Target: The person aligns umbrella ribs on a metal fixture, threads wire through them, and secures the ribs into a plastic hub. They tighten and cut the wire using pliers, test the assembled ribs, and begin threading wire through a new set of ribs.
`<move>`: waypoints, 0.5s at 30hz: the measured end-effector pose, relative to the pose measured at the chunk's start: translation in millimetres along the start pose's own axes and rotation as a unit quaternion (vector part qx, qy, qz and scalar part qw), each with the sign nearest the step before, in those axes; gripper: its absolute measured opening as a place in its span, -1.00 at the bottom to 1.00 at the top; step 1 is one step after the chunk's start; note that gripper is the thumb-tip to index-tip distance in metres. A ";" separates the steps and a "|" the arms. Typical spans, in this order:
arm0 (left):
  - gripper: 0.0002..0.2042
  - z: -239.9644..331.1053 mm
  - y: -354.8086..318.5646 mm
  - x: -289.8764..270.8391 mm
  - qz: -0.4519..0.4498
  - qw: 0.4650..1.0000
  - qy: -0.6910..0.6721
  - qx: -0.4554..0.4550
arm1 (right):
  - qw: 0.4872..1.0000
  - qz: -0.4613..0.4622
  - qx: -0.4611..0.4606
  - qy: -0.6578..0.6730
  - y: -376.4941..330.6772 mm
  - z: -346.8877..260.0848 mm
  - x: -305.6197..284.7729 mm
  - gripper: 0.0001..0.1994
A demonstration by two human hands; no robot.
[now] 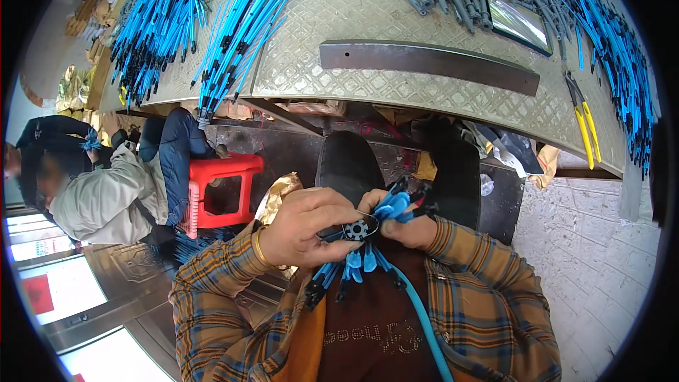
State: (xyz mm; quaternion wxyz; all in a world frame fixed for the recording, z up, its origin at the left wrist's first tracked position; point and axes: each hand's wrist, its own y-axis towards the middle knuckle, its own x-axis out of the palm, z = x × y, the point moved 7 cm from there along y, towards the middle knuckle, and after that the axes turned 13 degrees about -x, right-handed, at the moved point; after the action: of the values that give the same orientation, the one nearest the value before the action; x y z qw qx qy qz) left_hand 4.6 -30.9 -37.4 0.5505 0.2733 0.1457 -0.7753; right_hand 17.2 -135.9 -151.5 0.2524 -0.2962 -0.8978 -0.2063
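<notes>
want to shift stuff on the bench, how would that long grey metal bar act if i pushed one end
The grey metal bar looks solid and flat, so it would probably stay stiff and slide or pivot rather than roll. It seems heavy for its size. The patterned bench top may add some drag, and a swing could nudge the yellow-handled pliers near its right end.

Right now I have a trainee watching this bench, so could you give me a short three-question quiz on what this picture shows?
1. True or false: both hands, the left hand and the right hand, meet at the small black toothed hub.
2. Which lies on the metal table, right of the long steel bar?
A. red hammer
B. yellow-handled pliers
C. green tape
3. Fill in: the stool under the table edge is ____.

Key: 1 true; 2 B; 3 red.
</notes>
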 end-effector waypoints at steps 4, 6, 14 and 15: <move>-0.67 -4.4 -4.3 0.0 0.014 0.999 -0.017 -0.029 | 0.999 0.016 0.029 0.031 -2.9 7.2 -2.9 -0.69; -0.67 -6.5 -5.5 2.2 0.011 0.999 -0.024 -0.036 | 1.000 -0.019 0.021 0.003 -2.1 3.8 -0.7 -0.69; -0.68 -8.1 -8.8 6.5 0.001 0.993 -0.097 -0.061 | 0.998 -0.012 0.039 -0.038 -3.3 5.1 2.2 -0.65; -0.68 -9.6 -8.5 6.9 -0.011 0.990 -0.117 -0.073 | 0.998 -0.004 0.040 -0.046 -3.5 5.7 0.8 -0.64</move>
State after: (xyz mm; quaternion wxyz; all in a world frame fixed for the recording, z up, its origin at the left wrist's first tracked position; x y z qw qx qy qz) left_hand -2.5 -28.2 -49.8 0.5735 0.1378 0.1398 -0.7953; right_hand 12.5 -135.2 -156.3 0.2214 -0.2917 -0.9171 -0.1576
